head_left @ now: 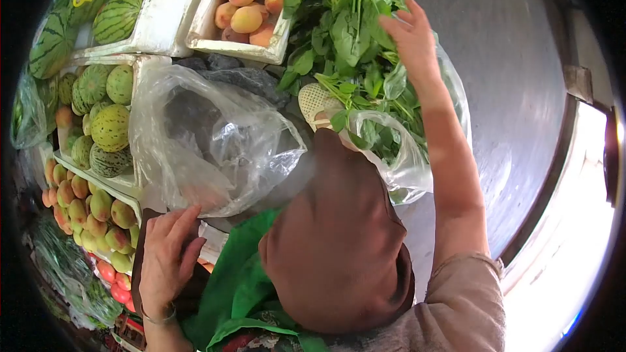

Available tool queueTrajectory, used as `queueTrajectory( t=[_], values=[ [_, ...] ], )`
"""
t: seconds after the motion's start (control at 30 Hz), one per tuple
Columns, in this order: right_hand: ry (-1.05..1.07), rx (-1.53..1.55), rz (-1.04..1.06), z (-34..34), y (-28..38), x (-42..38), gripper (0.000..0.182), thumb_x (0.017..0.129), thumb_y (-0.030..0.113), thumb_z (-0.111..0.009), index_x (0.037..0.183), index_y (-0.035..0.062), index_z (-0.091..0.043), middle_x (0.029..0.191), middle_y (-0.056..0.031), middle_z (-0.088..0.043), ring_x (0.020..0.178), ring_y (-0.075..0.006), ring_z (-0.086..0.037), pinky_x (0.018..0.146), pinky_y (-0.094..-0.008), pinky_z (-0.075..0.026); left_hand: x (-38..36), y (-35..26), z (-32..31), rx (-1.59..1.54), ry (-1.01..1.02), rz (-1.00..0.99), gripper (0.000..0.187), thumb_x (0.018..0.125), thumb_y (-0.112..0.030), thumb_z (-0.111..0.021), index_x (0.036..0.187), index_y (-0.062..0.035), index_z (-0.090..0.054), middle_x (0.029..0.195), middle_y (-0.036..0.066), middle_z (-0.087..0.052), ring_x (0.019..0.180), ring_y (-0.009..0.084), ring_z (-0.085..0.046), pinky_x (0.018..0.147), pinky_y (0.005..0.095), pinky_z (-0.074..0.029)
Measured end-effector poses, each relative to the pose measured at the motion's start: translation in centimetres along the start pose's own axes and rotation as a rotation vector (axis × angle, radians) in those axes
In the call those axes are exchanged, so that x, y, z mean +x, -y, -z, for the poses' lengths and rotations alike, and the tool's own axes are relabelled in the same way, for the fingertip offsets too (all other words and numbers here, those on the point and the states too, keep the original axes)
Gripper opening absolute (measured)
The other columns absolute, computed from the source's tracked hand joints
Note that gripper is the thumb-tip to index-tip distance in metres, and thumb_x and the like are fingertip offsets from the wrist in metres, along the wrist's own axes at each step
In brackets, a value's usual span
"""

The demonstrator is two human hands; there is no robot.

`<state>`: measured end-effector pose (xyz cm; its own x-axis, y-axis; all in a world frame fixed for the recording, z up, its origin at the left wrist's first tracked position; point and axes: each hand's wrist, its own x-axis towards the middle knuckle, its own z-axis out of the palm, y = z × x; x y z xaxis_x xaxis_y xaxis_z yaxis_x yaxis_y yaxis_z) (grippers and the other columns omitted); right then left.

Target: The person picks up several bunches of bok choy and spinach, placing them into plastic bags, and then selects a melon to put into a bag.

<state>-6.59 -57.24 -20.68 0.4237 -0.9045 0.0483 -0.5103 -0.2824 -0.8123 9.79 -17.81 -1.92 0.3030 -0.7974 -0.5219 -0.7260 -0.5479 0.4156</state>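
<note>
My left hand [171, 251] is low on the left, its thumb apart from the fingers, with the fingertips at the near edge of a clear plastic bag [225, 137]. That bag lies spread open, and no item shows in it. At the upper right my right hand [412, 36] is over a heap of leafy greens [349, 32], fingers apart, nothing gripped between them. Part of the greens lies in a second clear bag [417, 173]. A beige perforated shoe [314, 101] shows between the bags, beyond a brown-clad leg [336, 234].
White boxes hold peaches [246, 19], small striped melons [109, 127] and large watermelons [117, 18]. Mangoes [101, 205] and tomatoes [119, 292] are at the lower left. A grey metal surface [515, 91] extends on the right. Green cloth [228, 274] hangs beside the leg.
</note>
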Motion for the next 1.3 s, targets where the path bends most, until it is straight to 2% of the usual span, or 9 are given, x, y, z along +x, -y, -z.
queueTrajectory(
  t=[0.23,0.47,0.57,0.7,0.83,1.07,1.13,1.2,1.3],
  values=[
    [0.694,-0.066,-0.123,2.4,-3.2,-4.6,0.046,0.085,0.018,-0.065,0.128,0.0034,-0.055,0.108,-0.0115,-0.067,0.096,-0.018,-0.063,0.089,-0.0323,-0.049,0.0,0.0,0.0,0.005,0.012,0.008,0.053,0.075,-0.004,-0.069,0.126,-0.0048,-0.055,0.11,0.013,-0.059,0.098,0.0329,-0.054,0.087,0.0407,-0.041],
    [0.256,-0.475,-0.189,4.5,-5.3,-1.2,0.065,0.075,0.026,-0.073,0.133,0.0048,-0.051,0.122,-0.0201,-0.06,0.113,-0.0343,-0.057,0.092,-0.0392,-0.046,-0.5,0.2,-0.3,-0.002,0.013,0.027,0.052,0.076,-0.005,-0.069,0.127,-0.0046,-0.055,0.112,0.013,-0.059,0.099,0.0326,-0.054,0.088,0.0405,-0.041],
    [0.244,-0.615,0.214,4.7,-7.4,1.2,0.079,0.07,0.033,-0.079,0.137,0.0055,-0.047,0.136,-0.0202,-0.05,0.128,-0.0348,-0.045,0.102,-0.0433,-0.038,-0.5,0.1,-0.2,-0.005,0.015,0.033,0.052,0.077,-0.006,-0.069,0.127,-0.0046,-0.055,0.111,0.013,-0.059,0.099,0.0326,-0.054,0.088,0.0406,-0.041],
    [0.414,-0.874,0.069,2.4,-7.8,0.2,0.086,0.067,0.034,-0.08,0.14,0.0063,-0.044,0.142,-0.0137,-0.044,0.138,-0.0316,-0.031,0.109,-0.0568,-0.017,-0.4,0.2,-0.1,-0.012,0.018,0.024,0.052,0.077,-0.006,-0.069,0.127,-0.0044,-0.055,0.111,0.013,-0.059,0.099,0.0327,-0.054,0.088,0.0405,-0.041],
    [0.418,-0.927,0.041,0.9,-7.6,0.0,0.08,0.067,0.029,-0.079,0.137,0.0073,-0.046,0.142,-0.0136,-0.044,0.136,-0.0324,-0.033,0.109,-0.055,-0.019,-0.4,0.2,-0.2,-0.016,0.015,0.033,0.051,0.077,-0.006,-0.069,0.126,-0.0039,-0.055,0.111,0.013,-0.059,0.098,0.0327,-0.054,0.087,0.0401,-0.041],
    [0.393,-0.748,0.221,5.0,-2.3,-1.3,0.065,0.071,0.024,-0.076,0.126,-0.0013,-0.055,0.115,-0.0176,-0.064,0.117,-0.0306,-0.054,0.105,-0.0426,-0.033,-0.3,0.0,-0.3,0.01,-0.004,0.028,0.052,0.076,-0.006,-0.069,0.126,-0.0043,-0.055,0.111,0.013,-0.059,0.097,0.0326,-0.055,0.087,0.04,-0.042],
    [0.423,-0.265,0.091,6.1,1.3,-2.2,0.051,0.073,0.017,-0.069,0.12,-0.0007,-0.058,0.109,-0.0212,-0.065,0.104,-0.0318,-0.063,0.095,-0.0374,-0.043,-0.3,0.2,-0.4,0.003,-0.007,0.014,0.052,0.076,-0.006,-0.069,0.126,-0.0046,-0.055,0.11,0.013,-0.06,0.097,0.0325,-0.055,0.086,0.0399,-0.042],
    [0.339,-0.299,0.179,6.2,1.0,-2.2,0.046,0.075,0.012,-0.066,0.118,-0.0036,-0.058,0.107,-0.0175,-0.067,0.097,-0.0278,-0.065,0.086,-0.0353,-0.049,-0.3,0.1,-0.4,0.001,-0.013,-0.003,0.052,0.076,-0.006,-0.069,0.126,-0.0049,-0.055,0.11,0.013,-0.06,0.096,0.0323,-0.055,0.086,0.0397,-0.042],
    [0.511,0.419,-0.194,5.8,3.5,-1.6,0.042,0.09,0.018,-0.064,0.127,0.0012,-0.055,0.11,-0.0011,-0.064,0.095,-0.0106,-0.063,0.086,-0.026,-0.049,-0.2,-0.1,-0.3,-0.018,-0.024,0.006,0.052,0.077,-0.006,-0.069,0.126,-0.0044,-0.055,0.109,0.013,-0.06,0.095,0.0323,-0.054,0.085,0.0398,-0.042]
  ],
)
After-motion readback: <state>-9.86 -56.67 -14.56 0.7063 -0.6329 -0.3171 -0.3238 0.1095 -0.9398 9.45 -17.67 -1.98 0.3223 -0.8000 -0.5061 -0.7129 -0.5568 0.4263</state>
